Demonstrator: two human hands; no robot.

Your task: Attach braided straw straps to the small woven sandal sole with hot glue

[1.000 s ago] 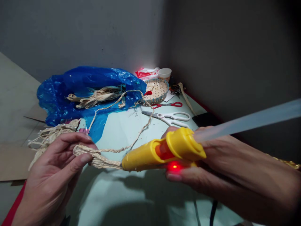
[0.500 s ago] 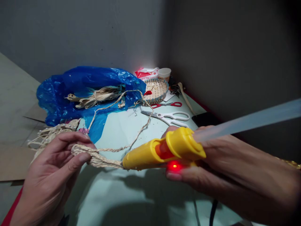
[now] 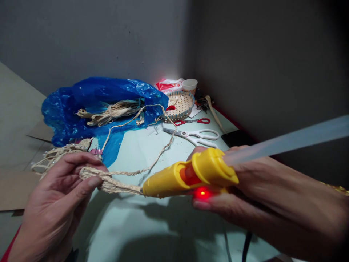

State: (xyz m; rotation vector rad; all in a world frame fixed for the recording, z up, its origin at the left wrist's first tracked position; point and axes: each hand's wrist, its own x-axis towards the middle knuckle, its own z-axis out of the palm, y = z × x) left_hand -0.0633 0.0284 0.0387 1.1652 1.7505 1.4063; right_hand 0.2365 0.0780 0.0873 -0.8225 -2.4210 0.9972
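Between thumb and fingers, my left hand (image 3: 62,196) pinches a coiled piece of twisted natural-fibre cord (image 3: 116,183). A long loose strand of the same cord (image 3: 160,151) loops back over the table toward a blue plastic bag. My right hand (image 3: 245,196) grips a yellow hot glue gun (image 3: 174,178) with a small red light glowing on its side. Its tip touches, or nearly touches, the right end of the coil; the exact contact is hidden. A translucent glue stick (image 3: 294,140) sticks out of the gun's back.
The blue plastic bag (image 3: 81,91) holds a tied bundle of dry fibre (image 3: 114,111). White-handled scissors (image 3: 196,136), red-handled scissors (image 3: 200,120), a woven basket (image 3: 184,103) and a cup (image 3: 190,84) lie farther back. A beaded fibre piece (image 3: 58,154) is at left, a black phone-like object (image 3: 238,139) at right.
My left hand and the coil have shifted slightly left. The glue gun stays almost in place at the coil's end.
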